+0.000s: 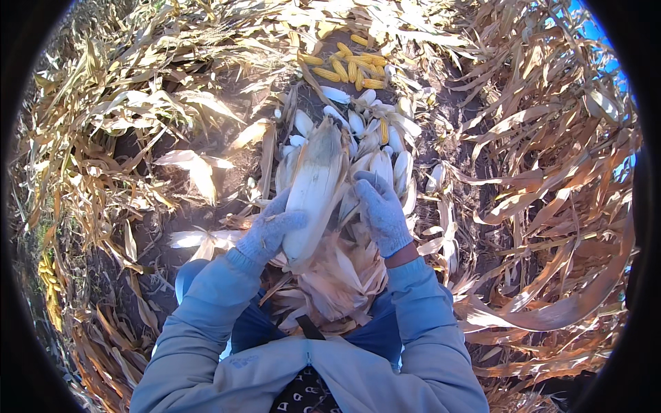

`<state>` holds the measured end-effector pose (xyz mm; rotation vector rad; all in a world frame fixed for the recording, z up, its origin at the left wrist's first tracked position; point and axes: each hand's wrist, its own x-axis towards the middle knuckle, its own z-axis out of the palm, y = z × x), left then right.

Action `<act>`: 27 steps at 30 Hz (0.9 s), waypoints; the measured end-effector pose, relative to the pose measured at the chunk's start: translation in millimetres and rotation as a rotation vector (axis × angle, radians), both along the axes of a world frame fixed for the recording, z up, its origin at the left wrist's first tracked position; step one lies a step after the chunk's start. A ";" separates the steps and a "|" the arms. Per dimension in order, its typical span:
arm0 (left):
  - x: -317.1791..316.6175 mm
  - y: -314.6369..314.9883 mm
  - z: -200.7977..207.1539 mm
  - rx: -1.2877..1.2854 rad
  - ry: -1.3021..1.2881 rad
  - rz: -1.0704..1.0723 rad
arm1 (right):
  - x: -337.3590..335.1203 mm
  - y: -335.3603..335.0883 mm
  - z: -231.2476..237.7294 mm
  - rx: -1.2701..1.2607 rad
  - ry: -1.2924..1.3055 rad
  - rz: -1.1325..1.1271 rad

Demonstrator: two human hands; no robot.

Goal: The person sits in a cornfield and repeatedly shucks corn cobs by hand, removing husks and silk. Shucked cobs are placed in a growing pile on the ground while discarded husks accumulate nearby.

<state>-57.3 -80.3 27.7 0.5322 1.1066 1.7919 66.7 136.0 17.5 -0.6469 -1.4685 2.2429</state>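
An unhusked ear of corn (313, 189), pale with dry silk at its far tip, slants in front of me. My left hand (272, 224), in a whitish knit glove, grips its lower left side, with the thumb across the husk. My right hand (381, 212), gloved alike, is just to the right of the ear. Its fingers are curled and closed beside loose husk leaves; what they hold, if anything, is hidden. Below both hands, a heap of stripped husks (334, 279) lies between my knees.
Beyond the ear lie several ears in pale husks (381, 165), one showing yellow kernels. Farther off is a pile of bare yellow cobs (354, 65). More yellow cobs (49, 286) lie at the far left. Dry corn stalks and leaves (551, 206) crowd both sides.
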 end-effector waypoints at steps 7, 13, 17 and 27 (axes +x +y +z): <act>-6.0 -2.0 -23.2 0.093 0.160 0.037 | -2.5 -58.6 12.8 0.061 0.040 0.564; -17.4 5.6 -13.7 0.064 0.225 0.304 | -4.5 -58.0 13.6 0.078 -0.061 0.473; -19.3 12.0 -0.4 -0.021 0.145 0.401 | -5.0 -66.0 1.7 0.437 -0.201 0.532; -27.9 14.7 -46.1 0.137 0.036 0.494 | -10.4 -87.9 -16.5 0.689 -0.384 0.545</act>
